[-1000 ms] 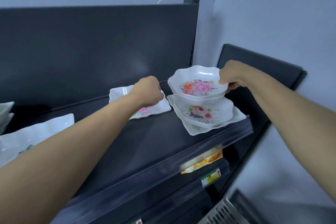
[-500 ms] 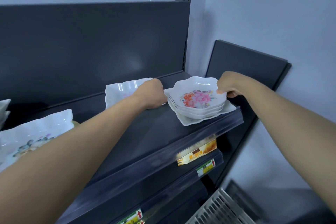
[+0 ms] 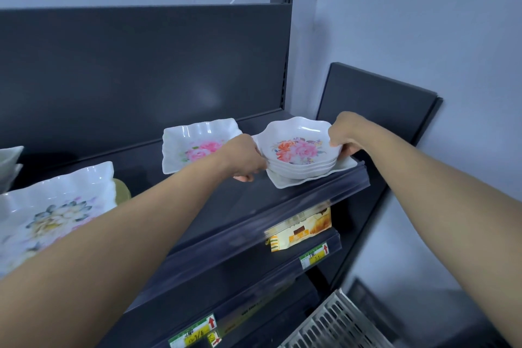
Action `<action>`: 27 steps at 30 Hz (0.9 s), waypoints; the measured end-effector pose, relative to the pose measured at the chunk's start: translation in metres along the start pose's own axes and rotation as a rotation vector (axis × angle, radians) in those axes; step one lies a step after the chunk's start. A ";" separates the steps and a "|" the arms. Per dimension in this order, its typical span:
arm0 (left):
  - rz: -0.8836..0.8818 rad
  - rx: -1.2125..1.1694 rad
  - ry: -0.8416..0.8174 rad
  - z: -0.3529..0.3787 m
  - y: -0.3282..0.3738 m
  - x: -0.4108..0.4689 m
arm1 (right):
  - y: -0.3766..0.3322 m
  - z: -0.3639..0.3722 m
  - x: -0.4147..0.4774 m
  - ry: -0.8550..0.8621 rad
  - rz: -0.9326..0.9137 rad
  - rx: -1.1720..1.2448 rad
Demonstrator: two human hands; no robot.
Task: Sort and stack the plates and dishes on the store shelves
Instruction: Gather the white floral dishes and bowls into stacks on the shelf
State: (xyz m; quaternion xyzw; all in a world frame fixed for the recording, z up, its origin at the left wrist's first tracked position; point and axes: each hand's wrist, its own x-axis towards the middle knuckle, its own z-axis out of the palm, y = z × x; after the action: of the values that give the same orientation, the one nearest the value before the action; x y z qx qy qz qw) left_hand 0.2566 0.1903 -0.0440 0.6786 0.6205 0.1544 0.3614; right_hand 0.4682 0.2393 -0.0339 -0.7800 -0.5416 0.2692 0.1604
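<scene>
A stack of white wavy-rimmed floral bowls (image 3: 299, 150) rests on a flat white plate (image 3: 293, 182) at the right end of the dark shelf (image 3: 254, 206). My left hand (image 3: 245, 158) grips the stack's left side, fingers curled under the rim. On the right rim, my right hand (image 3: 343, 135) holds the stack with the thumb over the edge. A square white plate with pink roses (image 3: 197, 144) lies just left of the stack, partly behind my left hand.
A large scalloped plate with pale flowers (image 3: 53, 209) lies at the shelf's left, with more white dishes (image 3: 10, 161) at the far left edge. Price tags (image 3: 299, 232) hang on the shelf fronts below. A wire basket (image 3: 336, 325) sits low right. The wall stands close on the right.
The top bowl came down and now nests in the stack. My left hand left the square rose plate and moved right onto the stack's left side.
</scene>
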 end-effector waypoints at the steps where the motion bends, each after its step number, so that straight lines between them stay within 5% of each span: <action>1: -0.017 -0.044 -0.010 0.001 0.001 -0.001 | 0.000 0.001 0.000 0.004 -0.001 0.026; 19: -0.259 -0.382 0.016 0.025 0.016 0.001 | 0.005 -0.035 0.003 0.282 -0.077 0.357; 27: -0.168 -0.550 0.112 0.025 0.031 -0.004 | 0.009 -0.043 0.005 0.376 -0.045 0.344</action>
State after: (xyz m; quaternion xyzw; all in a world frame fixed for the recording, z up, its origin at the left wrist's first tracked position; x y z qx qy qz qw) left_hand 0.2950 0.1797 -0.0389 0.4920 0.6283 0.3234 0.5084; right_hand 0.5013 0.2427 -0.0056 -0.7655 -0.4656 0.2039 0.3945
